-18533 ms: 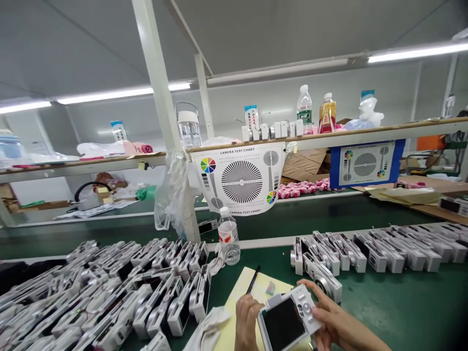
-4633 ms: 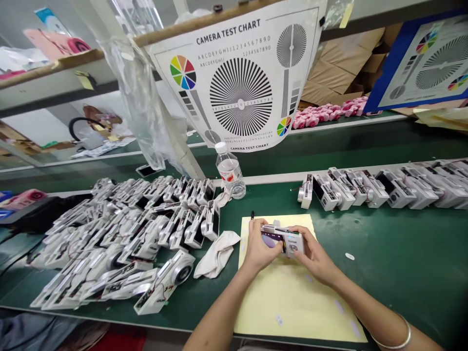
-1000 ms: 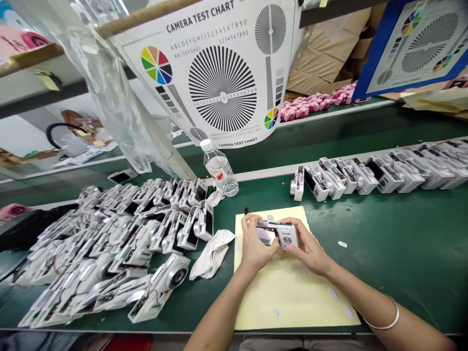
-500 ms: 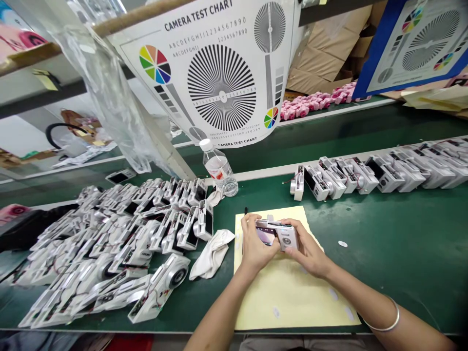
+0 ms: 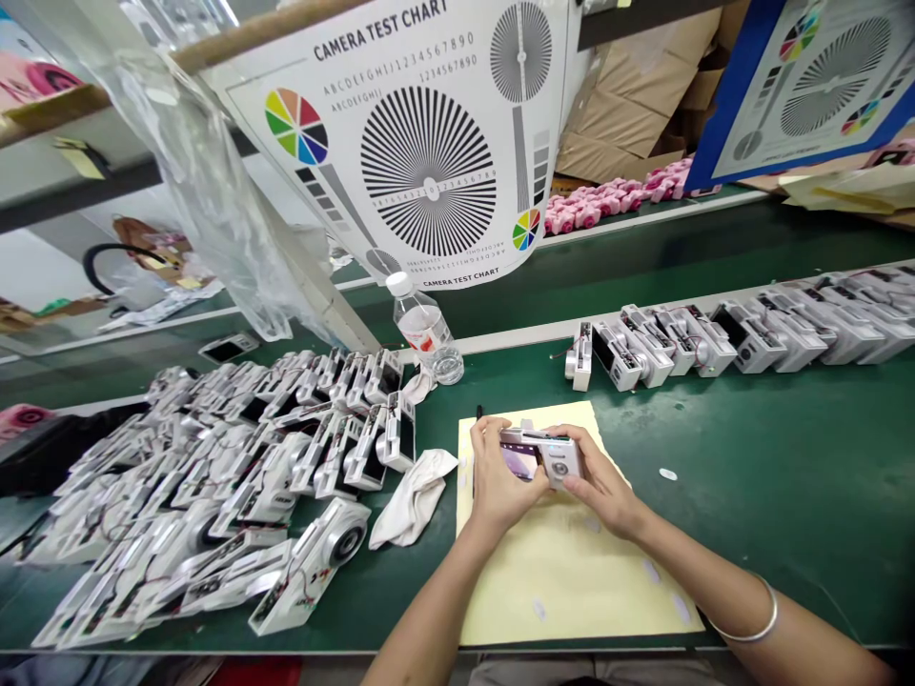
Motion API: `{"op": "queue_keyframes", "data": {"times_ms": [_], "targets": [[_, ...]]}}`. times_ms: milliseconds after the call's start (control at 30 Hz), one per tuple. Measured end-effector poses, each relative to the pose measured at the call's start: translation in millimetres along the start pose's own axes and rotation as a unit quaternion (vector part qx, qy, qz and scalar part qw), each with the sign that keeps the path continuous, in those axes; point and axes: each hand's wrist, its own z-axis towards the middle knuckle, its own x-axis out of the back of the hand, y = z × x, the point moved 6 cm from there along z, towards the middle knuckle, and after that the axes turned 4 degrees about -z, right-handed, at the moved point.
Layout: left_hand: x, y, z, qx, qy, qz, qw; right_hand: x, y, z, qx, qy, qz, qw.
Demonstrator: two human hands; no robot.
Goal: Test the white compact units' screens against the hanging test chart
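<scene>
We note green bench (image 5: pixel 779 476) running full width. Massed white cameras (image 5: pixel 275 500) crowd left side; test chart (image 5: pixel 429 186) hangs above rear. Yellow sheet (image 5: pixel 572 581) lies flat at near edge. Camera row (image 5: pixel 747 338) lines right rear. White cloth (image 5: pixel 411 500) lies crumpled just left of sheet; capped bottle (image 5: pixel 427 333) stands behind. We find left hand (image 5: pixel 497 476) and right hand (image 5: pixel 604 481) clamped on opposite ends of 1 held camera (image 5: pixel 561 464) over sheet's far part, lit screen facing wearer. White oval piece (image 5: pixel 667 474) lies right of sheet.
</scene>
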Motion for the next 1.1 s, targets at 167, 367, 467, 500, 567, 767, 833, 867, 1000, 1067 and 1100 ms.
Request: {"op": "queue_keyframes", "data": {"times_ms": [167,367,467,500,567,767,833,867,1000,1067,1100], "targets": [[0.0,-0.2,-1.6,-0.027,-0.001,-0.003,1.0,0.5,-1.7,1.0,-0.015,0.004,0.043,0.999],[-1.5,-1.5,-2.0,-0.035,-0.004,-0.004,0.999,0.4,1.8,-0.1,-0.057,0.009,0.11,0.992],[-0.3,-1.1,-2.0,-0.04,-0.002,0.0,0.999,0.1,8.4,-0.1,-0.081,0.012,0.155,0.985],[0.5,-0.6,-2.2,-0.044,-0.001,0.002,0.999,0.7,11.8,0.4,-0.093,0.018,0.174,0.98],[2.6,1.7,-3.5,-0.06,0.0,-0.003,0.998,3.8,19.6,2.2,-0.127,0.039,0.213,0.968],[9.8,11.1,-10.6,-0.106,0.008,-0.079,0.991,16.1,37.2,7.7,-0.229,0.108,0.309,0.917],[12.1,16.4,-13.3,-0.139,0.011,-0.105,0.985,16.4,40.1,7.7,-0.254,0.115,0.331,0.902],[13.3,19.0,-14.6,-0.156,0.013,-0.111,0.981,16.0,41.1,7.4,-0.265,0.117,0.338,0.895],[16.5,24.4,-18.1,-0.192,0.024,-0.102,0.976,13.2,42.4,6.1,-0.286,0.118,0.353,0.883],[17.2,24.8,-18.8,-0.192,0.026,-0.102,0.976,12.7,41.7,6.4,-0.287,0.117,0.351,0.884],[17.3,25.1,-19.2,-0.192,0.025,-0.103,0.976,12.8,41.2,6.7,-0.285,0.117,0.347,0.886]]}}
